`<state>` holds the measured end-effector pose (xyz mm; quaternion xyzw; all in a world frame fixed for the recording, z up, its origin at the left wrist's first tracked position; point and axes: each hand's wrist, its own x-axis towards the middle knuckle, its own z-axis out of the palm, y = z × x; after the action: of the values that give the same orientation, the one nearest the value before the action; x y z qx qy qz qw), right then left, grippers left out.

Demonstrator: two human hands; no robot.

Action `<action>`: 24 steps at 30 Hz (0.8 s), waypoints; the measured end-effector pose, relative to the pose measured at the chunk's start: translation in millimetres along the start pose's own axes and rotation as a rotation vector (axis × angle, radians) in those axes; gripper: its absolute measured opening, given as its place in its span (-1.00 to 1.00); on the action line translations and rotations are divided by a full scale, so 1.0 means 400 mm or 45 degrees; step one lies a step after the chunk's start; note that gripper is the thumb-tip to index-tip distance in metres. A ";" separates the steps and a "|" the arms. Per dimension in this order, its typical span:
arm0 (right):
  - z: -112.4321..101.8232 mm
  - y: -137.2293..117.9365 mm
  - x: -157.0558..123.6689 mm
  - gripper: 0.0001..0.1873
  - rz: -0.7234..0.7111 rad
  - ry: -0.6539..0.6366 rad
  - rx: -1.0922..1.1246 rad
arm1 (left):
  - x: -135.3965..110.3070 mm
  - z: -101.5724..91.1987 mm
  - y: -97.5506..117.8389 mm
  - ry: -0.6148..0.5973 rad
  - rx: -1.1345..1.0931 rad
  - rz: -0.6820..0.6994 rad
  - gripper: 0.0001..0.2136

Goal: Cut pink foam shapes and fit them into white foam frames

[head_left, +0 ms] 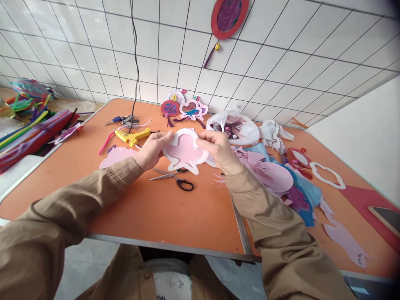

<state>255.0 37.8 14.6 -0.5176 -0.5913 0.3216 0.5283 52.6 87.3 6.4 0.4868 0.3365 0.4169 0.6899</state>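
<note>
left hand (152, 149), right hand (218, 148), fingers pinching

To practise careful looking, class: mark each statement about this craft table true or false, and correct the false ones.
1. Both hands hold the pink shape with a white border. True: left hand and right hand grip its edges.
2. The scissors are in the right hand. False: they lie on the orange table below the shape.
3. A yellow glue gun lies beyond the left hand. True.
4. The scissors have red handles. False: black.
5. The wall behind is bare brick. False: white tiles.
</note>
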 end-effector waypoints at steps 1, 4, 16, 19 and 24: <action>0.000 -0.001 0.000 -0.75 0.001 0.006 -0.003 | -0.001 0.003 0.004 0.030 -0.020 -0.024 -0.54; 0.001 -0.003 0.000 -0.75 0.005 0.023 0.003 | -0.004 0.007 0.015 0.020 -0.051 -0.067 -0.46; 0.013 -0.012 -0.008 -0.80 -0.003 -0.036 -0.013 | -0.014 -0.001 0.011 0.043 0.207 0.263 -0.65; 0.014 -0.012 -0.008 -0.81 0.001 -0.033 -0.016 | -0.008 -0.003 0.014 0.124 0.204 0.238 -0.61; 0.011 -0.010 -0.006 -0.80 0.009 -0.021 0.001 | -0.001 -0.008 0.010 0.081 0.102 0.101 -0.53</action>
<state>249.3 35.0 16.5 -0.5167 -0.5937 0.3282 0.5224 48.8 88.8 9.2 0.5135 0.3553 0.4453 0.6417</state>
